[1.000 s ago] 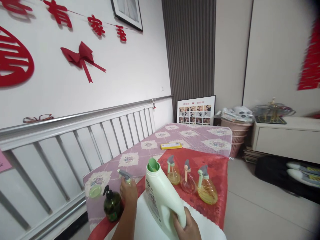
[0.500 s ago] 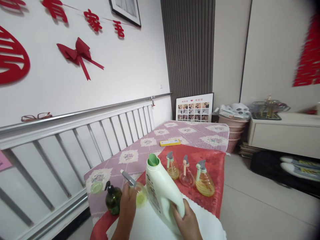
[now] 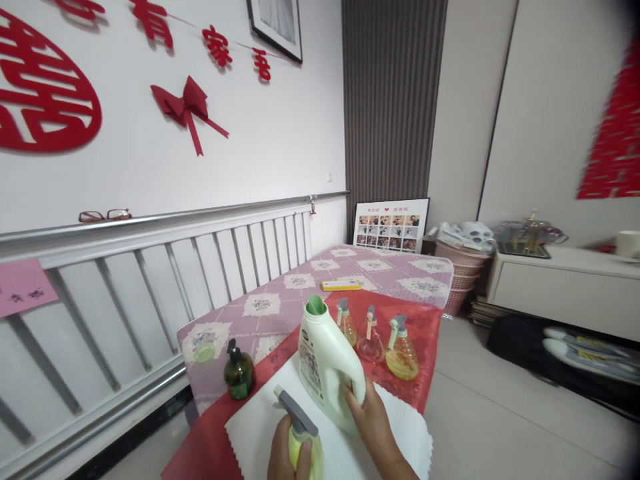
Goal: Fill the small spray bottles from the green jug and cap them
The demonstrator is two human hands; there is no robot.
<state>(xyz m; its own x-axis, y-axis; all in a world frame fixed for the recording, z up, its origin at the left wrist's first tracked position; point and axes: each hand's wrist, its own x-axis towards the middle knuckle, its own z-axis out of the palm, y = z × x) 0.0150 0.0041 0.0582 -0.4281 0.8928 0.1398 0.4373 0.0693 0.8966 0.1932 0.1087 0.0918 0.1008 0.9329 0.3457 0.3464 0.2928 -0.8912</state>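
Note:
My right hand (image 3: 370,420) is wrapped round the handle of a large pale-green detergent jug (image 3: 325,363) with an open green spout, standing on a white cloth (image 3: 405,433). My left hand (image 3: 287,460) grips a small yellow-green spray bottle (image 3: 300,440) with a grey trigger head, held low over the cloth near the bottom edge of the view. Three more spray bottles (image 3: 373,337) with yellowish liquid stand on the red cloth (image 3: 425,333) behind the jug. A dark green pump bottle (image 3: 239,372) stands to the left.
A green cap (image 3: 204,351) lies on the patterned purple cover (image 3: 280,307), and a yellow flat box (image 3: 341,285) lies farther back. A white railing (image 3: 150,267) runs along the left wall. Pink baskets (image 3: 460,270) and a white cabinet (image 3: 560,287) stand at the right.
My left hand lifted the spray bottle from beside the pump bottle and brought it down towards me. The jug stays gripped and now stands more upright. The view shifted.

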